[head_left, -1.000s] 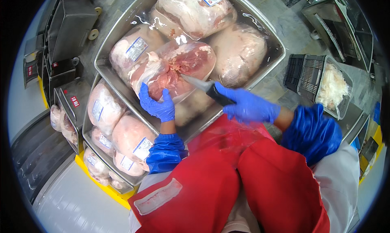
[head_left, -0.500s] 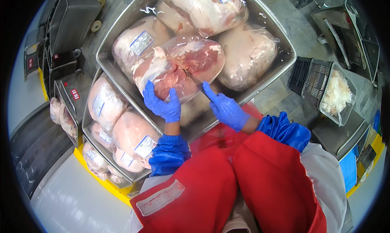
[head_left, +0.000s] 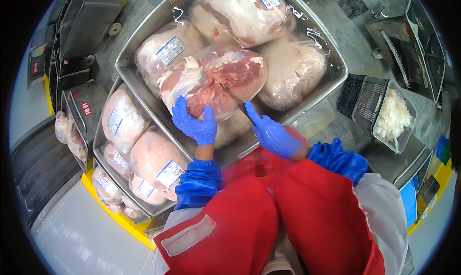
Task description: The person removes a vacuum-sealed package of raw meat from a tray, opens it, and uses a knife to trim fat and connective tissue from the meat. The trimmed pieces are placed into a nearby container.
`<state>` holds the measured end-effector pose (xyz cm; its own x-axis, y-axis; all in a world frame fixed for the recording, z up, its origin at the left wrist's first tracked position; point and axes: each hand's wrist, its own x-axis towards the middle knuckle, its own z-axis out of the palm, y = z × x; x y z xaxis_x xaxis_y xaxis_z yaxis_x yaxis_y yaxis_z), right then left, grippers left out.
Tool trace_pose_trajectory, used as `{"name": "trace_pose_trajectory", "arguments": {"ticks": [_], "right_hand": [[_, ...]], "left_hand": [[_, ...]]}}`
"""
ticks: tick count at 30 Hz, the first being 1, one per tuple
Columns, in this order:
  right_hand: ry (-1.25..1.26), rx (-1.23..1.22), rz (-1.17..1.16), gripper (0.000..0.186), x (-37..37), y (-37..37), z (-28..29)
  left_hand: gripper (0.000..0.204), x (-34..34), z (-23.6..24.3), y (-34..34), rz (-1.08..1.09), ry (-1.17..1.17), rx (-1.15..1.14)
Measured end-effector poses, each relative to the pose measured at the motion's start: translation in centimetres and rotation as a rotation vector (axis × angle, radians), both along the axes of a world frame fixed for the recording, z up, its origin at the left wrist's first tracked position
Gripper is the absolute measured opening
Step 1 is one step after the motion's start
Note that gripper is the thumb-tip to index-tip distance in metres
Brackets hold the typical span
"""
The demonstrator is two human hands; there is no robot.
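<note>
A large piece of raw meat (head_left: 206, 101), cut open with red flesh and pale fat showing, lies on wrapped meat in a deep metal tub (head_left: 331, 85). Gloved in blue, my left hand (head_left: 196, 125) rests against its near left edge, thumb and fingers apart. My right hand (head_left: 274, 137), in the same kind of glove, is closed round a knife (head_left: 241, 105), index finger stretched along it. The blade points at the meat's near edge by the cut; its handle is hidden in my fist. Whether the tip is inside the flesh, I cannot tell.
Plastic-wrapped meat pieces (head_left: 293, 71) with labels surround the cut one. A second metal tub (head_left: 99, 148) of wrapped meat stands at left. Dark crates (head_left: 367, 100) stand at right, beside a basket (head_left: 408, 136) of whitish scraps. Metal carts (head_left: 89, 23) stand farther off.
The knife has drawn back toward me, out from the middle of the meat to its near edge. My left hand stays against the meat. The whole view has shifted slightly.
</note>
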<state>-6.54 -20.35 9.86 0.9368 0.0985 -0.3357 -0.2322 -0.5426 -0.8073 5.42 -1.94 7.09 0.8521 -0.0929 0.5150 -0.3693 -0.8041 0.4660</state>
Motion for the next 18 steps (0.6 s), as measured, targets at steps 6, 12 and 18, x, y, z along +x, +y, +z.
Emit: {"name": "trace_pose_trajectory", "arguments": {"ticks": [6,12,18], "right_hand": [[0.021,-0.015,-0.055,0.067,0.5,2.3,-2.0],[-0.029,-0.042,-0.031,0.07,0.6,0.8,-0.6],[0.244,-0.012,0.175,0.076,-0.9,-2.6,4.1]], "left_hand": [[0.069,-0.3,-0.4,0.5,0.0,0.001,-0.034],[0.069,-0.3,-0.4,0.5,-0.025,0.045,-0.041],[0.069,-0.5,-0.2,0.9,-0.023,0.024,0.042]]}}
